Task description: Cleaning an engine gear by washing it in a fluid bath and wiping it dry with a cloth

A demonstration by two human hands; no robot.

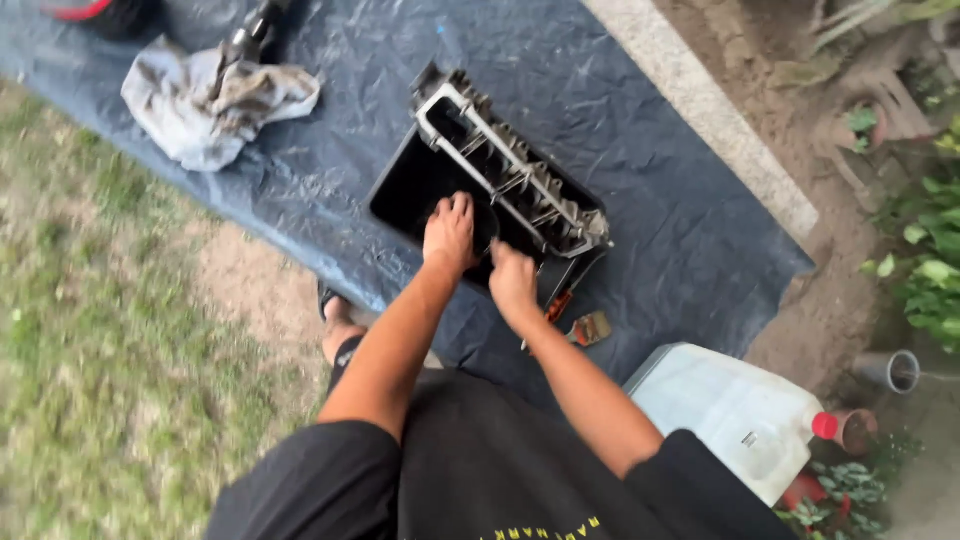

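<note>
Apparently engine block diagonal, upper-left to lower-right.

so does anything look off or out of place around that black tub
The metal engine part sits tilted, propped over one edge of the black tub rather than flat. A brush lies loose on the tarp, and a crumpled dirty rag is dumped at its far end.

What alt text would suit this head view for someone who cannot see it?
Seen from above, a person's left hand and right hand reach into a black tray holding a grimy metal engine part, on a dark tarp over grass. A dirty rag and white plastic jug lie nearby.
</note>
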